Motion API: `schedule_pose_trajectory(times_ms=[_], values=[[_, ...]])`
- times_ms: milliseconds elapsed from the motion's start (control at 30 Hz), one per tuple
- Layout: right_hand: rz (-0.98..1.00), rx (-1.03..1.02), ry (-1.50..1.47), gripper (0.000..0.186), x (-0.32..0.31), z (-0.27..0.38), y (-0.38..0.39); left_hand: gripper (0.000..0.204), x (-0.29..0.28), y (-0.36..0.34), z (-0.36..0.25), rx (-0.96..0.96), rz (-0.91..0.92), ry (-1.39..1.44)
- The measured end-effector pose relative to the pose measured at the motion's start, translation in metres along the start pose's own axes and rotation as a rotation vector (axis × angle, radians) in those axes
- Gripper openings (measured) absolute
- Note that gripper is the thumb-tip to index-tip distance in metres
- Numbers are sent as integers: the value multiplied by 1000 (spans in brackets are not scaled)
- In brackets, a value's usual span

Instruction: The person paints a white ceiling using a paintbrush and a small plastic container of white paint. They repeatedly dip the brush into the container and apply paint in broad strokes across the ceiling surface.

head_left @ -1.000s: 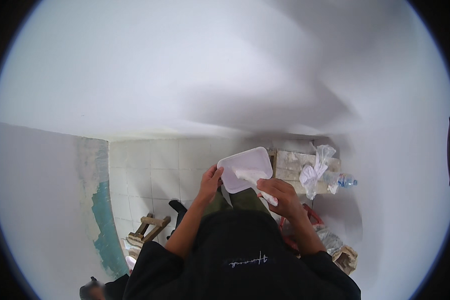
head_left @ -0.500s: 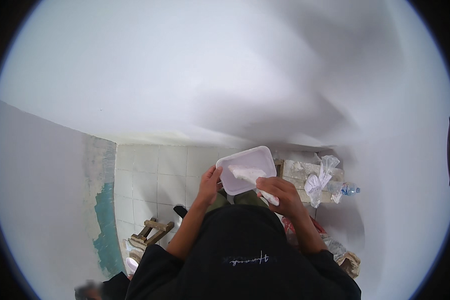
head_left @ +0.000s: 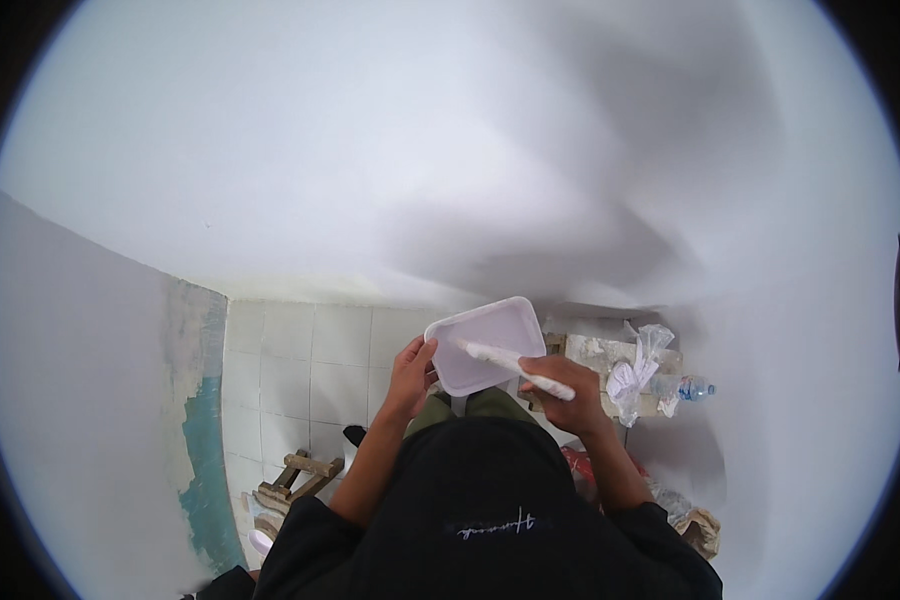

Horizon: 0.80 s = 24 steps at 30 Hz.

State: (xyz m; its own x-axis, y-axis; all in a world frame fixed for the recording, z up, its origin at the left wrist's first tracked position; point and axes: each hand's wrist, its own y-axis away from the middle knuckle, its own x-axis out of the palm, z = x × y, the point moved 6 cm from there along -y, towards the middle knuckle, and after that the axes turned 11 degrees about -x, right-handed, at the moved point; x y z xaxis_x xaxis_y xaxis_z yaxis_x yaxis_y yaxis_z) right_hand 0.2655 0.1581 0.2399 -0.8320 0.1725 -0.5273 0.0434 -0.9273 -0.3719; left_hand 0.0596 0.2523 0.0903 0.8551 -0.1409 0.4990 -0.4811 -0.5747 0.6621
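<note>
My left hand (head_left: 410,376) grips a shallow, pale lilac plastic tray (head_left: 493,318) by its left edge. My right hand (head_left: 568,395) is closed around a white-smeared brush (head_left: 495,356), its head down inside the tray, which looks coated with pale paint. The tray is held above my green-trousered legs (head_left: 480,408); the brush's tip partly blends into the pale surface, so its exact shape is hard to tell.
White walls (head_left: 450,120) surround a tiled floor (head_left: 290,370); the left has a teal patch (head_left: 207,450). A wooden stool (head_left: 310,466) stands lower left, near someone's dark clothing (head_left: 225,585). Rightward lie a stained board (head_left: 595,350), plastic bag (head_left: 650,350), bottle (head_left: 695,388) and red object (head_left: 580,460).
The brush has tilted, now lying narrower and longer across the tray with its head slightly further left. The tray has shifted a little left and down. Less of the other person shows.
</note>
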Motion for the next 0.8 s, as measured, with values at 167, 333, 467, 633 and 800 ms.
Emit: schedule_pose_trajectory(times_ms=[167,333,467,633,800], values=[[-158,251,-192,24,-3,-17,-14,36,-5,5,-18,3,-5,-26],[-210,323,-241,18,-25,-35,-39,35,-3,-4,-31,0,-18,-31],[-228,293,-267,18,-39,-35,-70,35,-3,-4,-47,7,-33,-37],[-170,159,-212,17,-40,-32,-82,42,7,-4,-64,33,-43,-89],[-140,-120,18,24,-34,-4,-91,32,-4,-24,-59,78,-22,17]])
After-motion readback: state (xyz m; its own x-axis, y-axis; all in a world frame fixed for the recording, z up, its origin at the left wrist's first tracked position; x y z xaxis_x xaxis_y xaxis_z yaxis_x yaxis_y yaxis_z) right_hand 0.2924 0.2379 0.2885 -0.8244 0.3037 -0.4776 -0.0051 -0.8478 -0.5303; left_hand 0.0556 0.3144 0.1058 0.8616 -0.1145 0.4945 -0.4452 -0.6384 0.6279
